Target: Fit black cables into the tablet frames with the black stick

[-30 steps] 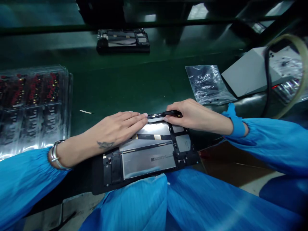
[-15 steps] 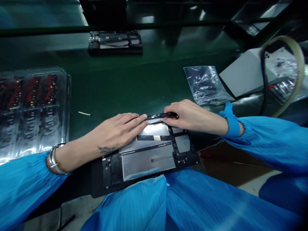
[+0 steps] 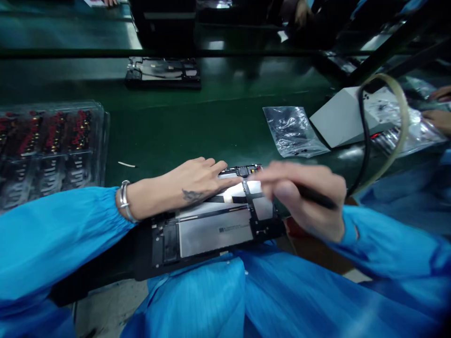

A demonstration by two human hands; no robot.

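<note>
An opened tablet (image 3: 216,234) with silver battery packs in a black frame lies at the table's near edge, by my blue-sleeved body. My left hand (image 3: 200,178) rests flat over its upper left part, its index finger stretched out across the upper edge towards the right. Over the tablet's upper right corner is my right hand (image 3: 306,195), blurred by motion. Its fingers are closed round a slim black tool (image 3: 319,197), whose tip is smeared near the small board (image 3: 244,171) along the far edge. I cannot make out the tool's exact kind.
To the left stands a clear plastic tray (image 3: 52,150) of small red and black parts. Another opened device (image 3: 162,72) lies at the back. On the right are a plastic bag (image 3: 294,131), a grey-white box (image 3: 338,117), a looped hose (image 3: 403,122) and another person's hands (image 3: 439,119).
My right hand has drawn back to the right from the tablet's far edge and now shows a slim black tool. My left hand has shifted right along that edge.
</note>
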